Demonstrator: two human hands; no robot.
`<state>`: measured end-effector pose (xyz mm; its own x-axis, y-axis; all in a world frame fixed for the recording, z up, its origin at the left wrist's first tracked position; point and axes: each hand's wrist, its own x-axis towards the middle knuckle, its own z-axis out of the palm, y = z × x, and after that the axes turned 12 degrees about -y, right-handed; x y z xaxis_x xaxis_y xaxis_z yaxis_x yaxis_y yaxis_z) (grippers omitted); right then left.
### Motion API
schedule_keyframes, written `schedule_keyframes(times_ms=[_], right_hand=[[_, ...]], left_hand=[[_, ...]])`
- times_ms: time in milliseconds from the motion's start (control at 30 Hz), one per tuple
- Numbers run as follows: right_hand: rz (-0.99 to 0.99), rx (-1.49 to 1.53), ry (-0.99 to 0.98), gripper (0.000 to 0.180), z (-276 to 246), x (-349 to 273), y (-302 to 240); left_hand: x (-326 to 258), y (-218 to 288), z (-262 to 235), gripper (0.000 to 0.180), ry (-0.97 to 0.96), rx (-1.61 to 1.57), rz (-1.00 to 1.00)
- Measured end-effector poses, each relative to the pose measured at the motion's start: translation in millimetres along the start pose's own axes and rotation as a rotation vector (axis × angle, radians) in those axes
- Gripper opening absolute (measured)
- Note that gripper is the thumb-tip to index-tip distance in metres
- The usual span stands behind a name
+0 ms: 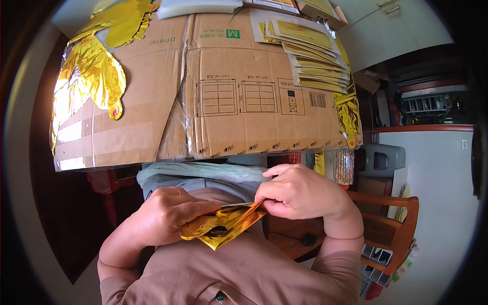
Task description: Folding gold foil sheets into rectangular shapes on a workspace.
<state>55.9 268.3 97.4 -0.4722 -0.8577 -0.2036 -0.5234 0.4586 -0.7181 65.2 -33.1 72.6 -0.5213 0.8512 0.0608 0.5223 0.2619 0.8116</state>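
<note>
In front of my chest I hold a partly folded gold foil balloon (219, 229), its shiny film creased and hanging to a point at the bottom. My left hand (170, 212) is closed on its left part, thumb and fingers pressed on the film. At the upper right corner, my right hand (297, 192) pinches the foil between thumb and fingers. On the far left of the cardboard in front of me lie loose, flat gold foil balloons (94, 73). A fanned stack of clear sleeves with gold foil inside (317, 58) rests at the far right.
The flattened cardboard (218, 66) forms the work surface, its near edge just beyond my hands. More gold foil (347, 114) hangs over its right edge. Pale translucent plastic (203, 172) lies across my lap. To the right stand a wooden chair (406, 218) and a grey stool (381, 157).
</note>
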Motion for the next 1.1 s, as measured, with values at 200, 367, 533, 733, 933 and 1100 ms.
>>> schedule_keyframes(times_ms=[200,367,533,733,933,1100], right_hand=[[-0.008,-0.02,0.045,0.008,2.9,0.1,-2.7],[-0.06,0.056,-0.003,0.01,1.4,-3.1,0.6],[-0.057,0.042,-0.016,0.009,4.4,0.5,1.3],[0.008,-0.056,0.018,0.014,5.7,5.9,-4.2],[-0.046,0.025,0.014,0.01,2.5,1.3,-1.6],[0.003,0.036,-0.082,0.015,1.0,-2.2,2.2]], left_hand=[[0.0,0.3,-0.5,0.028,0.0,0.02,0.007],[-0.3,1.6,-0.7,0.029,-0.031,0.041,0.0],[1.4,2.5,3.4,0.029,-0.002,0.038,0.003],[1.2,3.7,0.3,0.03,-0.034,0.061,-0.007],[2.3,3.8,0.9,0.03,-0.014,0.044,0.002],[3.0,3.3,2.4,0.03,-0.001,0.043,0.008]])
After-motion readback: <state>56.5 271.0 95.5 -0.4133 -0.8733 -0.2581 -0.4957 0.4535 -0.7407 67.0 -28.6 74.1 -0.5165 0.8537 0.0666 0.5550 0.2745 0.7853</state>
